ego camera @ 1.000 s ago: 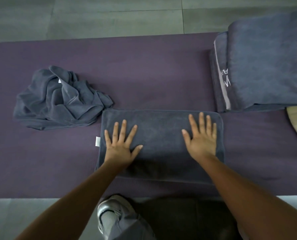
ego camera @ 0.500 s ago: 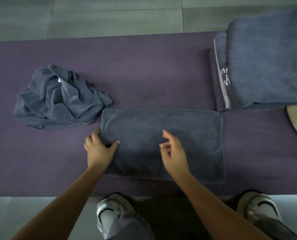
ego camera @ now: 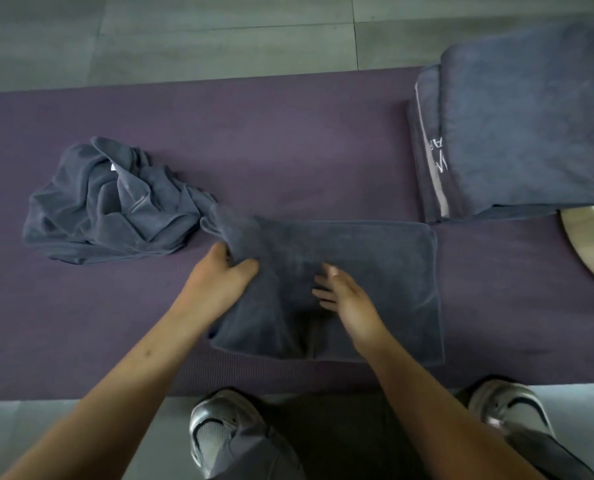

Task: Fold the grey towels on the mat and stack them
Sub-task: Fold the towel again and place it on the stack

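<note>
On the purple mat (ego camera: 288,150), a crumpled grey towel (ego camera: 112,199) waits at left, the left hand (ego camera: 219,282) pinches the half-folded towel (ego camera: 375,271) by its left edge to fold it over, the right hand (ego camera: 347,299), fingers relaxed, steadies its middle, and the finished stack (ego camera: 517,133) lies right.

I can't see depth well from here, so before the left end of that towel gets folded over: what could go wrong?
1. The left hand grips the half-folded towel by its lifted left end, right beside the crumpled towel; the lift could drag that one along.
2. The right hand only rests near the middle, so the layers may slide and the fold come out skewed.
3. The stack of folded towels overhangs the mat and may tip.
</note>
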